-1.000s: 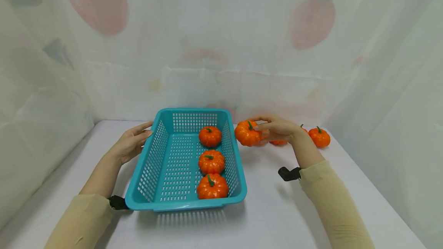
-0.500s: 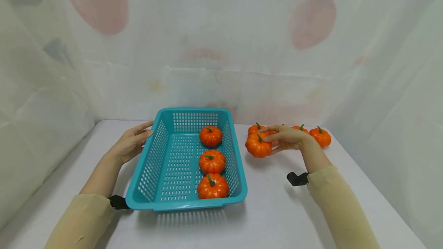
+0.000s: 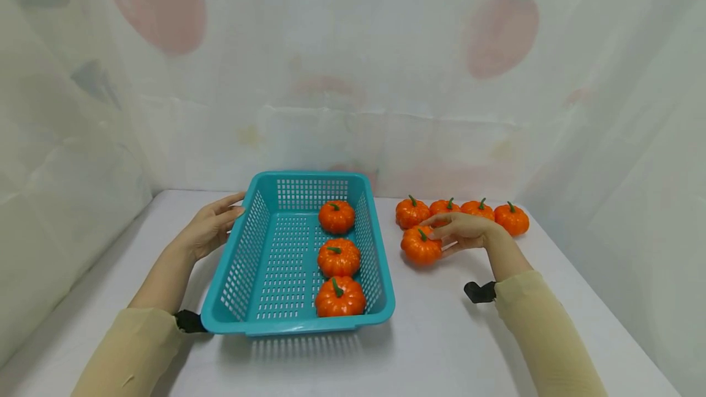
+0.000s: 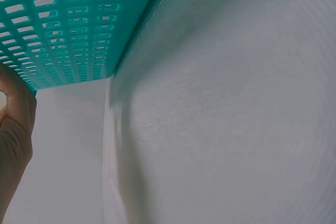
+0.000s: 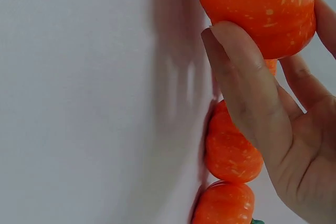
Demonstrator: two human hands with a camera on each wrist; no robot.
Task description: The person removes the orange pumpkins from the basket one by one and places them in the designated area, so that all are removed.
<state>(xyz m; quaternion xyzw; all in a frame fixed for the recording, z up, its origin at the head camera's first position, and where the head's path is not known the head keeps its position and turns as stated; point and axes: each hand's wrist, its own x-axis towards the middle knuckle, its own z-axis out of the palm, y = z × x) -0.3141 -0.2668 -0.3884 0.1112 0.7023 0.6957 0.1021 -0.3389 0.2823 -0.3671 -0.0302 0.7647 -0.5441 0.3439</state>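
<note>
Gripping a pumpkin (image 3: 421, 245), right hand (image 3: 466, 231); left hand (image 3: 208, 230) seemingly touches basket (image 3: 250, 244).

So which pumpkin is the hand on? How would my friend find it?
Start at the blue basket in the middle of the white table, then look just right of it. Four little orange pumpkins sit in a row at the back. The one you want is the pumpkin alone in front of that row, nearer the basket, with the right hand holding it.
</note>
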